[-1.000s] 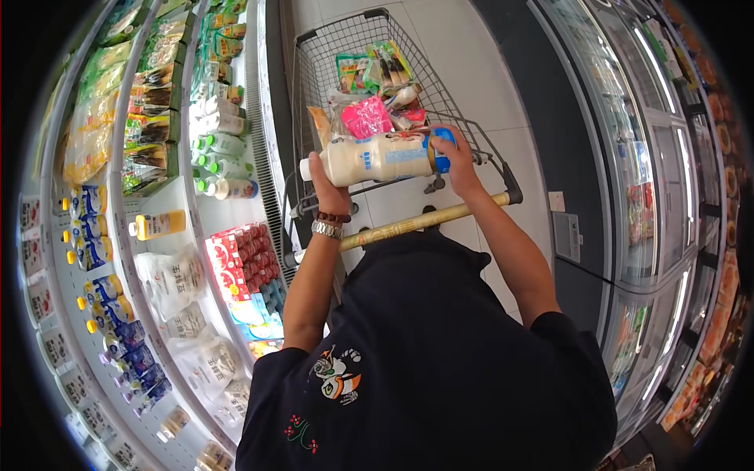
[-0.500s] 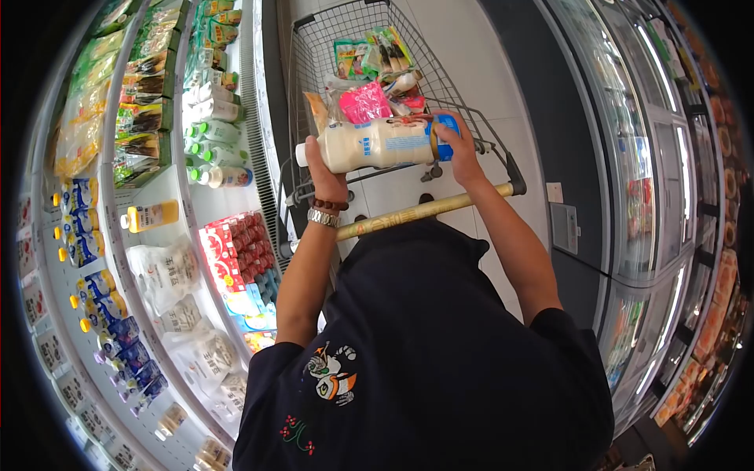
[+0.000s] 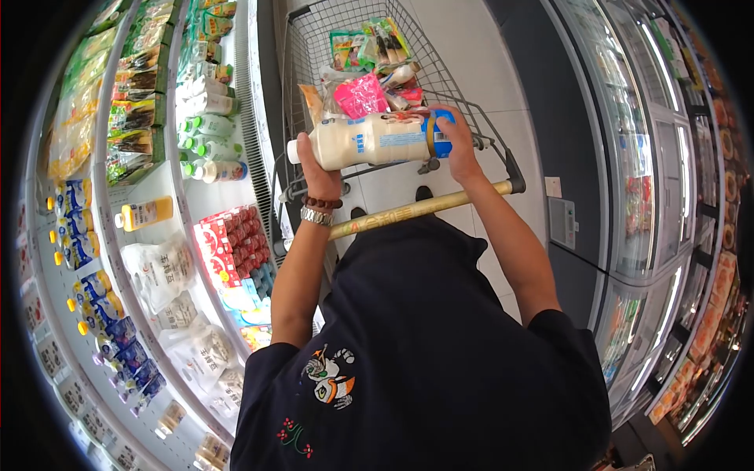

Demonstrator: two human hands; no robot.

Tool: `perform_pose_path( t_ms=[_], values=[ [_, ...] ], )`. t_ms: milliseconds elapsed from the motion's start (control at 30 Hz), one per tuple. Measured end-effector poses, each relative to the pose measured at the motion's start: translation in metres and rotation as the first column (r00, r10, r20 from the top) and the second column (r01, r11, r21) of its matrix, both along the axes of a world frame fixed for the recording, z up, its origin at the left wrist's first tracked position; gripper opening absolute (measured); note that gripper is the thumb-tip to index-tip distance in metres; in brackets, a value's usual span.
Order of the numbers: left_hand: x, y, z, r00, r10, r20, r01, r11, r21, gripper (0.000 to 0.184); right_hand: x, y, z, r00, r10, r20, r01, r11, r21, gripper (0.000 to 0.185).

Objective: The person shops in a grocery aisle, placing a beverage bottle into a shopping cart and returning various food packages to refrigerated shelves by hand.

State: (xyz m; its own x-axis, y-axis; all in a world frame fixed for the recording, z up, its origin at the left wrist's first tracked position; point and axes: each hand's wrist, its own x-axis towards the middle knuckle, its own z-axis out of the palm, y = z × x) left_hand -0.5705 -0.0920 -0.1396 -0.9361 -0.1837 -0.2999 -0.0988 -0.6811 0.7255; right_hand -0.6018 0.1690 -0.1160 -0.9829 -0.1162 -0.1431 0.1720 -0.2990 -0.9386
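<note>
A large bottle (image 3: 357, 143) of cream-coloured drink lies sideways between my hands, its white cap pointing left and its blue-labelled base to the right. My left hand (image 3: 320, 174) grips the cap end, with a bead bracelet and metal watch on that wrist. Around the base, my right hand (image 3: 462, 147) is closed, thumb on the blue label. The bottle is held above the near end of a wire shopping cart (image 3: 310, 47). Behind it in the cart lie a pink packet (image 3: 361, 96), green food packets (image 3: 385, 43) and other bagged goods.
The cart's yellow handle (image 3: 416, 210) runs in front of my body. Shelves at left hold green-capped bottles (image 3: 212, 147), a yellow juice bottle (image 3: 145, 213), white bags (image 3: 161, 271) and red multipacks (image 3: 236, 243). Glass-door freezers (image 3: 628, 180) line the right side.
The bottle and both hands have shifted very slightly left in view. The shelves and cart also sit a little further left. My grip looks the same.
</note>
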Motion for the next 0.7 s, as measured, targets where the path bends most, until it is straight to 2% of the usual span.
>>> perform_pose_path(
  t_ms=[100,300,400,567,600,667,700],
  values=[
    [0.000,0.000,-0.001,1.000,-0.004,0.001,0.004,1.000,0.020,0.061,-0.001,0.000,-0.005,1.000,0.008,0.009,-0.007,0.999,-0.049,0.039],
    [-0.001,0.004,0.006,0.997,0.025,0.073,-0.023,0.999,-0.032,0.062,-0.002,0.005,-0.006,0.995,0.063,0.075,-0.053,0.990,-0.127,0.055],
    [-0.003,0.003,0.006,0.992,0.055,0.117,-0.052,0.998,-0.024,0.062,-0.004,0.005,-0.001,0.991,0.092,0.098,-0.068,0.971,-0.229,0.058],
    [-0.003,-0.006,0.021,0.965,0.053,0.255,-0.050,0.999,-0.020,0.056,0.001,0.000,0.008,0.983,0.112,0.148,-0.089,0.983,-0.159,0.061],
    [-0.004,-0.006,0.026,0.980,0.045,0.196,-0.050,0.999,0.019,0.057,0.000,0.001,0.009,0.980,0.116,0.164,-0.092,0.985,-0.146,0.061],
    [-0.008,0.000,0.052,0.996,0.060,0.067,-0.068,0.991,0.116,0.058,0.005,0.005,0.017,0.941,0.239,0.238,-0.182,0.954,-0.239,0.061],
    [-0.014,-0.006,0.055,1.000,0.005,0.024,-0.009,0.987,0.158,0.059,0.008,0.007,0.021,0.911,0.308,0.275,-0.232,0.932,-0.277,0.061]
  ],
)
